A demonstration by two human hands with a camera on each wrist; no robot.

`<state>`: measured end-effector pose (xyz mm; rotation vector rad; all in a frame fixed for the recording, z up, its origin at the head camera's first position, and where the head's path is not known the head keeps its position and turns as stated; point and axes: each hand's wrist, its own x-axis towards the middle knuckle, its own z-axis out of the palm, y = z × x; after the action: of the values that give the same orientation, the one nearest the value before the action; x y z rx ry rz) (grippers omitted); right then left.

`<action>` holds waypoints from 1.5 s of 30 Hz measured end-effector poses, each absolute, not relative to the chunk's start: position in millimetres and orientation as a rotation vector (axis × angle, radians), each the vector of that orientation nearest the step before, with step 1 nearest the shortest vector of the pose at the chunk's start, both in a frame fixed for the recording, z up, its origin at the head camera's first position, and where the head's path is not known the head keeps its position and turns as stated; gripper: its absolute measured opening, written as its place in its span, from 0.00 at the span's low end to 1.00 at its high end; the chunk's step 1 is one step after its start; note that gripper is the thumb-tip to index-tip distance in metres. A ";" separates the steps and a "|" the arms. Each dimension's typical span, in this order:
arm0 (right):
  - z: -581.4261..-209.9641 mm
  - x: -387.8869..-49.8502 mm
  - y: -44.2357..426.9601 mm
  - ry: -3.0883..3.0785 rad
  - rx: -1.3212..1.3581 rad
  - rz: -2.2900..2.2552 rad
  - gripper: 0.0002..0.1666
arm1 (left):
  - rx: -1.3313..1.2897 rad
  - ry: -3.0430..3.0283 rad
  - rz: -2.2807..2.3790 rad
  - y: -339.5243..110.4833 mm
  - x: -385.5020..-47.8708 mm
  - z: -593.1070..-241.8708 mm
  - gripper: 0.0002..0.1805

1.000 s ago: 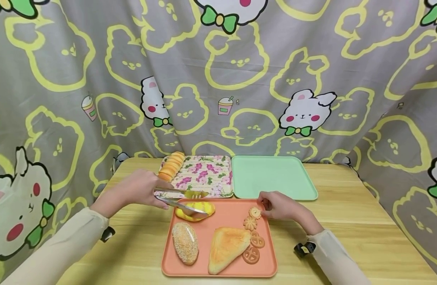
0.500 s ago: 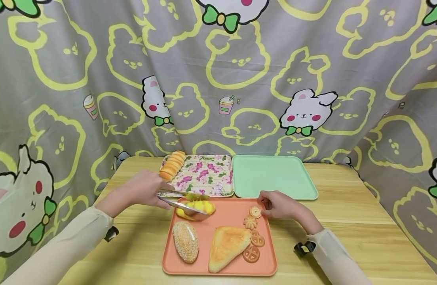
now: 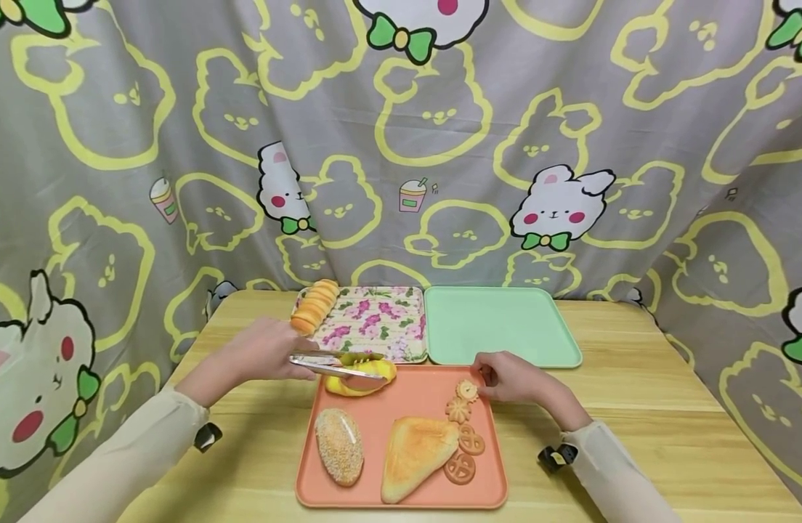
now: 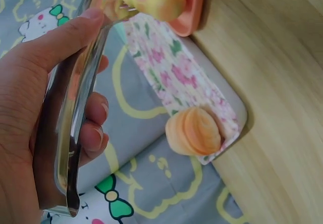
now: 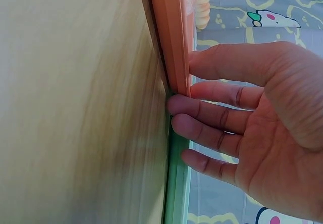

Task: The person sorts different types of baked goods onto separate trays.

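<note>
Head view high, forward-down over table (image 3: 669, 407); wrist views near, tipped sideways; all share orange tray (image 3: 427, 396).

Home or studio, I can't tell, but it's a curtained-off nook: cartoon-rabbit curtain (image 3: 453, 131) filling the upper frame, wood-grain table (image 3: 643, 392) below.

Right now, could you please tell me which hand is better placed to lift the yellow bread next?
Likely the left hand: it holds the metal tongs, their tips at the yellow bread. The right hand grips the orange tray near its far right corner.
</note>
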<state>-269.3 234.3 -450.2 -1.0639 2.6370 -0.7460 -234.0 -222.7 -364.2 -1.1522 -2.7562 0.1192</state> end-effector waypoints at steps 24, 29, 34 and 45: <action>-448.5 -269.9 234.8 2.708 -1.085 -0.635 0.14 | -1.001 -2.690 0.076 -216.2 -234.7 -356.4 0.26; -449.5 -270.4 235.6 2.679 -1.088 -0.670 0.14 | -0.982 -2.703 0.060 -216.9 -235.5 -357.0 0.27; -451.7 -271.6 237.1 2.659 -1.093 -0.703 0.15 | -0.953 -2.715 0.032 -219.3 -235.7 -357.9 0.27; -450.0 -271.8 237.4 2.650 -1.058 -0.701 0.19 | -0.900 -2.739 0.001 -224.3 -235.1 -358.9 0.27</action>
<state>-271.8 237.4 -450.0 -1.0580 2.6497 -0.7011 -235.1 -224.3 -358.9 -0.8998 -2.7391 0.0015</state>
